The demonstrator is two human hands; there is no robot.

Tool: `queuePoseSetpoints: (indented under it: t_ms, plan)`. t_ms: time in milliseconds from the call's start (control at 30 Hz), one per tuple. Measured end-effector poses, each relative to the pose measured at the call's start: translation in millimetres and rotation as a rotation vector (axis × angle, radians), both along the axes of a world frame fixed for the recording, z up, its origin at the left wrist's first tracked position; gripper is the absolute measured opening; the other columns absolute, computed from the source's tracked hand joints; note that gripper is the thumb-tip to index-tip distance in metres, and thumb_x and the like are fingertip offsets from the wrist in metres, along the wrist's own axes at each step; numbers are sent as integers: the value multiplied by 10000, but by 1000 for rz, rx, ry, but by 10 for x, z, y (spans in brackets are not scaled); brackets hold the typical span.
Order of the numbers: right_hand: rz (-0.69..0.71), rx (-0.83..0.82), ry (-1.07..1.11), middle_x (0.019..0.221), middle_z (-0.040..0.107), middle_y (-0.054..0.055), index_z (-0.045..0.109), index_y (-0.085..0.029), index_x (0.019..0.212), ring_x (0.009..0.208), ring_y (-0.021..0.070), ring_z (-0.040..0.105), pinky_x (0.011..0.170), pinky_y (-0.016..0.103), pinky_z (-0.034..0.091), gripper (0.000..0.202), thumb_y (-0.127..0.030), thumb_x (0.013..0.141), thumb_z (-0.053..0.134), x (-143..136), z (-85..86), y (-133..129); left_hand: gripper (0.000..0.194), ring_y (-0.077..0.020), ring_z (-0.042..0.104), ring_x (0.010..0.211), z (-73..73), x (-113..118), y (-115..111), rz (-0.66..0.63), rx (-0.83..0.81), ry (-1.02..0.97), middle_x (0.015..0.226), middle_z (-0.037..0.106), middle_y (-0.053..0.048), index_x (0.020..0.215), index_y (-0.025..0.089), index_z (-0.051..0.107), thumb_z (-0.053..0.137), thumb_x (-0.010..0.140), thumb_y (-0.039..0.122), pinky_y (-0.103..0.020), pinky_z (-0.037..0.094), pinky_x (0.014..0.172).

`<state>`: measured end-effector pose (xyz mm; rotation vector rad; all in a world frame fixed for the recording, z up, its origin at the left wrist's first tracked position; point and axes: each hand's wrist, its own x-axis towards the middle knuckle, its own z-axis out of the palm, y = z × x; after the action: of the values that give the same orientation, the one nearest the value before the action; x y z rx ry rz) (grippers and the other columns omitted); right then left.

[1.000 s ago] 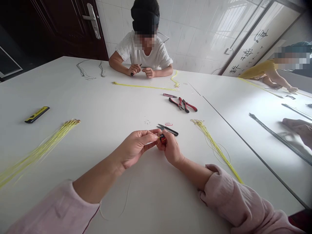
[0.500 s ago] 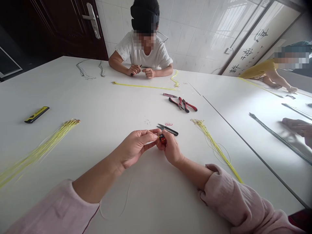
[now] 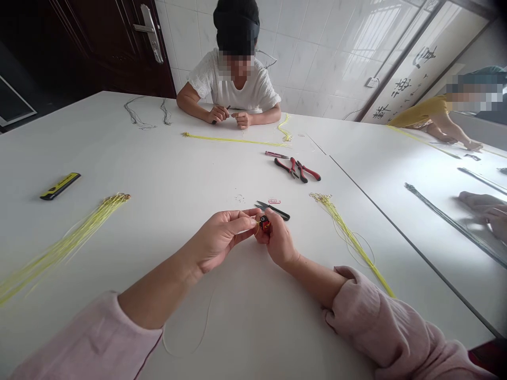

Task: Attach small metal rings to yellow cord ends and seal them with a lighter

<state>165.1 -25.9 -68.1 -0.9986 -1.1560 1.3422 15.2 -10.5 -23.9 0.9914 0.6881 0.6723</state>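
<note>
Shifted slightly up vs. prev. frame: the small black-and-red item (image 3: 265, 224) in our R hand (image 3: 280, 241), plus that thumb. We've got it above the bench (image 3: 237, 316), R fingers wrapped round it. Our L hand (image 3: 219, 232) is right beside, fingers pinching thin yellow cord (image 3: 257, 229). Snips (image 3: 282, 215) lie just beyond, pliers (image 3: 311, 172) farther off, yellow bundles (image 3: 93, 219) L & R, co-worker (image 3: 240, 95) opp.

1. On the table (image 3: 178, 179) I take the snips (image 3: 277, 212) as landmark;
2. just before the snips, my left hand (image 3: 222, 235); beside it, my right hand (image 3: 279, 240) with a small object (image 3: 265, 224) in it;
3. well left of the snips, one cord bundle (image 3: 85, 227); to their right, another bundle (image 3: 352, 238);
4. behind the snips, pliers (image 3: 301, 173); beyond, a seated person (image 3: 237, 91)
</note>
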Motion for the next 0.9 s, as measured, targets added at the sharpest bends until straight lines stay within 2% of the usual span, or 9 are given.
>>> queuePoseSetpoints:
  t_ms: [133,233,333,467,667,733,833,900]
  plan:
    - [-26,17,-13,514,276,-26,428,-182,546,511,105,235,513,278,211,545,-574,906,309,35,33,41,158,-231,484,1200,-26,-31,45,94,34,61,1286,560,-56,777,183,718,678,772,336,-372,409,1019]
    - [-67,38,-63,565,311,-35,566,-182,705,542,103,267,517,256,239,397,-546,846,496,74,58,77,200,-245,466,1232,-64,-56,89,190,43,137,1306,550,-70,802,185,710,709,742,375,-393,410,1013]
    - [-87,31,-135,632,378,-27,616,-194,812,577,102,299,526,245,267,280,-470,772,639,97,68,94,232,-243,490,1202,-102,-67,116,189,75,157,1256,586,-85,822,177,709,703,743,395,-399,400,1012]
    - [-86,50,-186,661,429,-15,608,-190,775,615,109,342,556,244,302,252,-440,783,636,82,71,77,247,-225,526,1122,-123,-67,119,158,132,171,1202,610,-82,810,169,708,691,748,408,-393,387,995]
    - [-158,112,-285,628,362,-32,508,-193,740,570,103,304,532,246,275,274,-449,818,567,176,91,159,272,-212,534,1040,-131,-73,122,199,133,260,1085,634,-70,755,170,695,713,711,437,-376,377,956]
    - [-231,145,-456,644,417,-25,506,-196,765,576,110,344,546,252,290,283,-471,825,537,332,104,270,277,-209,525,1048,-130,-75,127,216,133,261,1106,626,-69,750,172,695,725,698,442,-369,366,966]
    - [-396,153,-922,806,562,18,505,-212,908,673,157,463,632,291,343,289,-490,827,512,653,91,469,294,-209,519,1050,-125,-75,133,221,124,254,1141,620,-75,770,177,703,742,679,455,-375,355,974]
    - [-455,91,-1197,915,589,66,479,-212,993,777,212,512,687,336,362,279,-457,868,439,853,50,578,313,-215,516,1056,-121,-75,135,215,115,256,1158,620,-81,785,178,709,750,668,465,-390,342,985]
